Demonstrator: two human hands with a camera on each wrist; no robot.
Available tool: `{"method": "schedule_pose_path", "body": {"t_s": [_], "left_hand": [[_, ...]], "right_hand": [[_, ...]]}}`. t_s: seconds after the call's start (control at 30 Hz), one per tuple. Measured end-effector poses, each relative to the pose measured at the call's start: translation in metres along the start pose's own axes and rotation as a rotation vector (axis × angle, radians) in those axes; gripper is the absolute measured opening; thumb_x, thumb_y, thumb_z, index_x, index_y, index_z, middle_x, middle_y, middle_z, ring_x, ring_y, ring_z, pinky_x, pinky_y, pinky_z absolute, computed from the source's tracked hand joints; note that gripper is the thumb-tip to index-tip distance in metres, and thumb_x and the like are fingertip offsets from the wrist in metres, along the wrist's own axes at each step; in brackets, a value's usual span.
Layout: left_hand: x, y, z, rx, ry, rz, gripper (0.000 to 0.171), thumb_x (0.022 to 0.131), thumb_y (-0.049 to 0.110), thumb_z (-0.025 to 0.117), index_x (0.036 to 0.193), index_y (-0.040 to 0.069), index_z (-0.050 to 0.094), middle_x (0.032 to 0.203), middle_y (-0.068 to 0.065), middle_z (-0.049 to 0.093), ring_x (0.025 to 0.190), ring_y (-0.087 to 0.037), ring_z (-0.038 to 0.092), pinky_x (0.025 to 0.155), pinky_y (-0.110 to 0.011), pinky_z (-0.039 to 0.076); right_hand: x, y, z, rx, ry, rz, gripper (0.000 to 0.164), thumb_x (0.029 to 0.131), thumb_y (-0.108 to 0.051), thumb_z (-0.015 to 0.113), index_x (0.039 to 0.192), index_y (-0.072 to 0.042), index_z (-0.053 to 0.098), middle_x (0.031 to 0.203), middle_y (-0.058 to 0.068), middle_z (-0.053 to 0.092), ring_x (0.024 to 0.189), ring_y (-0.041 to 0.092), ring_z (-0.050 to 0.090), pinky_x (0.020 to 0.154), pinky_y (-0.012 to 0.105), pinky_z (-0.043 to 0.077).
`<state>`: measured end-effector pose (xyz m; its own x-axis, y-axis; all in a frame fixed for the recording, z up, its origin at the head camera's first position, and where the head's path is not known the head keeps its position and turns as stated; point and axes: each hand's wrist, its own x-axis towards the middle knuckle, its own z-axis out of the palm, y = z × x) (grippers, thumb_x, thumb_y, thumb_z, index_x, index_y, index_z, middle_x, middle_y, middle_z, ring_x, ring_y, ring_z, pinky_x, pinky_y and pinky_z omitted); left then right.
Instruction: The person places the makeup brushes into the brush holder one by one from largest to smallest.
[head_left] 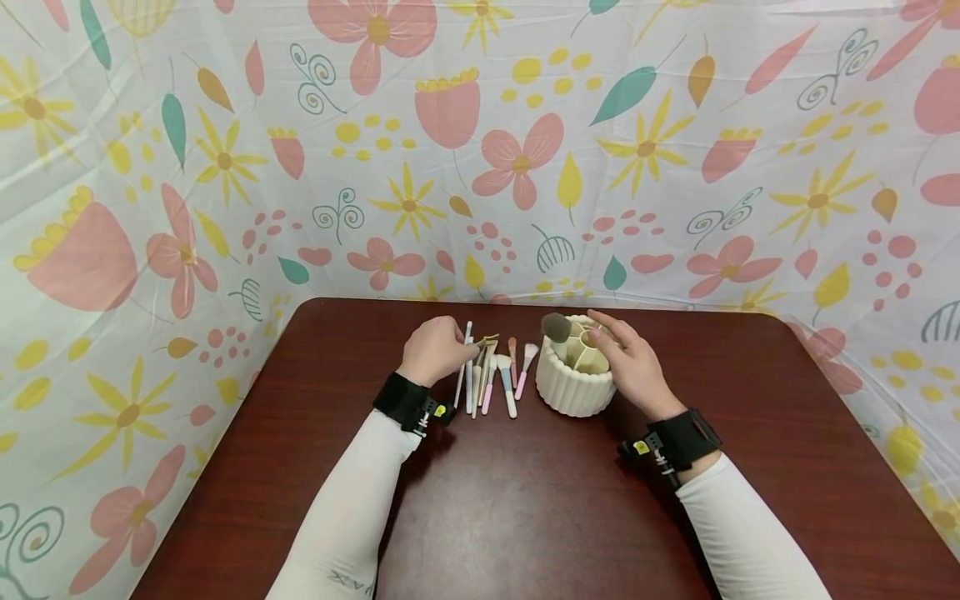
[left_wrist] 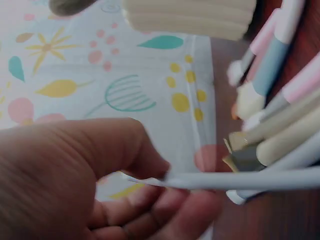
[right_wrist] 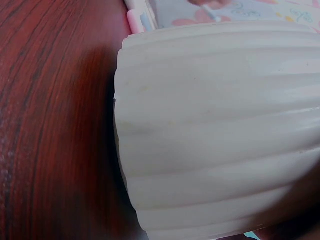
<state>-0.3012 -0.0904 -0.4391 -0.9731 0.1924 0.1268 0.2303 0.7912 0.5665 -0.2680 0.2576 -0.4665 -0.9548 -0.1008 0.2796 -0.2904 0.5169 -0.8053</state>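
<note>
Because the left hand point(head_left: 437, 350) pinches a slim white brush point(left_wrist: 240, 180) near one end, left of the holder point(head_left: 576, 393) the right hand point(head_left: 633, 367) touches with spread fingers, the brush could swivel.

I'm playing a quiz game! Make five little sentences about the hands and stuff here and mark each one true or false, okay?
1. The left hand pinches a white stick. True.
2. A dark brush sticks out of the cup. True.
3. The cup lies on its side. False: the cup stands upright.
4. The right hand holds a brush. False: the right hand is on the cup.
5. More brushes lie on the table. True.
</note>
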Motion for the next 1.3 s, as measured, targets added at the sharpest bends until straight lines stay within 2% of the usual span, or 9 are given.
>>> {"method": "schedule_pose_path", "body": {"t_s": [0.1,0.23,0.33,0.73,1.03,1.2,1.3], "left_hand": [[-0.003,0.006,-0.003,-0.072,0.055,0.051,0.036,0.095,0.02,0.074,0.067,0.018,0.052,0.063,0.005,0.04,0.056,-0.014,0.033,0.056,-0.031,0.023],[-0.006,0.014,-0.006,-0.151,0.119,0.106,0.01,0.097,0.018,0.072,0.088,0.014,0.069,0.08,0.001,0.065,0.065,-0.017,0.055,0.062,-0.033,0.041],[-0.007,0.018,-0.006,-0.199,0.16,0.149,0.005,0.099,0.017,0.069,0.1,0.013,0.071,0.091,-0.002,0.072,0.074,-0.019,0.063,0.071,-0.035,0.048],[-0.016,0.036,-0.01,-0.428,0.274,0.28,0.005,0.101,0.015,0.072,0.102,0.01,0.07,0.093,-0.004,0.07,0.08,-0.019,0.064,0.077,-0.038,0.052],[-0.017,0.053,-0.015,-0.542,0.349,0.351,0.005,0.1,0.012,0.073,0.1,0.008,0.071,0.099,-0.005,0.076,0.079,-0.018,0.065,0.075,-0.032,0.051],[-0.018,0.065,-0.014,-0.622,0.33,0.361,0.007,0.101,0.012,0.073,0.103,0.006,0.07,0.096,-0.007,0.077,0.075,-0.018,0.069,0.068,-0.032,0.055],[-0.017,0.071,-0.011,-0.636,0.319,0.37,0.01,0.103,0.013,0.073,0.106,0.004,0.07,0.095,-0.007,0.073,0.074,-0.016,0.067,0.069,-0.031,0.054]], "right_hand": [[0.0,0.0,0.0,-0.002,-0.001,0.001,0.058,0.118,-0.048,0.054,0.167,-0.016,0.053,0.146,0.017,0.063,0.14,0.038,0.06,0.112,0.059,0.043],[0.0,0.0,0.0,0.001,-0.005,0.005,0.058,0.118,-0.048,0.054,0.167,-0.016,0.053,0.148,0.017,0.062,0.14,0.039,0.061,0.113,0.059,0.043],[-0.001,0.0,0.0,0.007,-0.005,0.008,0.059,0.118,-0.048,0.054,0.167,-0.015,0.053,0.151,0.017,0.061,0.14,0.039,0.061,0.114,0.06,0.043],[0.001,0.003,0.0,0.015,-0.012,0.003,0.059,0.118,-0.05,0.053,0.168,-0.018,0.052,0.15,0.017,0.061,0.141,0.039,0.06,0.115,0.061,0.042],[0.001,0.0,-0.001,0.023,-0.015,0.001,0.058,0.118,-0.049,0.054,0.168,-0.019,0.052,0.143,0.017,0.064,0.141,0.04,0.059,0.115,0.062,0.042],[0.001,-0.002,-0.001,0.019,-0.016,0.012,0.059,0.118,-0.05,0.054,0.168,-0.019,0.052,0.146,0.016,0.062,0.141,0.039,0.06,0.115,0.06,0.043],[0.001,-0.002,0.0,0.014,-0.014,0.014,0.059,0.118,-0.049,0.054,0.168,-0.019,0.052,0.149,0.016,0.061,0.142,0.039,0.06,0.115,0.06,0.042]]}}
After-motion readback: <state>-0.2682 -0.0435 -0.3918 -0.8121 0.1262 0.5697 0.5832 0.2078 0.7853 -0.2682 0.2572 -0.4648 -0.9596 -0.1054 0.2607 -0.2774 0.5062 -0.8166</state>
